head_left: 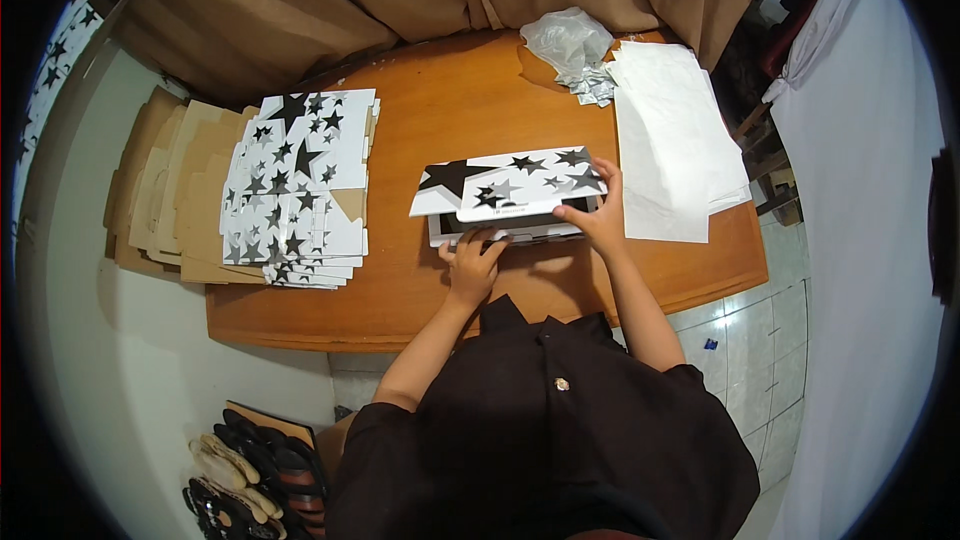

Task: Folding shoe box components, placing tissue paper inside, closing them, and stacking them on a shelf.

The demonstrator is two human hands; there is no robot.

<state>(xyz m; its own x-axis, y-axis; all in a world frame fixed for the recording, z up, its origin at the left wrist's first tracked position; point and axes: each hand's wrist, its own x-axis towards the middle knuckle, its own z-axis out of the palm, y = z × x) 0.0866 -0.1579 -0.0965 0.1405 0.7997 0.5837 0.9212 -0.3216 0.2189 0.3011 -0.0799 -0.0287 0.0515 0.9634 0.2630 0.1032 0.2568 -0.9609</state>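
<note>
In front of me on the table sits a white cardboard box (540,236) printed with black and grey stars. Its lid (515,183) is partly raised, and a dark gap shows the inside along the front. My right hand (600,212) grips the lid's right end, thumb on its front edge and fingers behind the corner. At the front wall, left of the middle, my left hand (472,262) has its fingers bent over the box's edge. What lies inside the box is hidden.
Flat star-printed cardboard pieces (300,180) and brown cardboard blanks (165,185) are stacked at the table's left. White paper sheets (665,140) lie at the right. A clear plastic bag (567,40) with small silvery packets (595,86) is at the back. Shoes (265,470) stand lower left.
</note>
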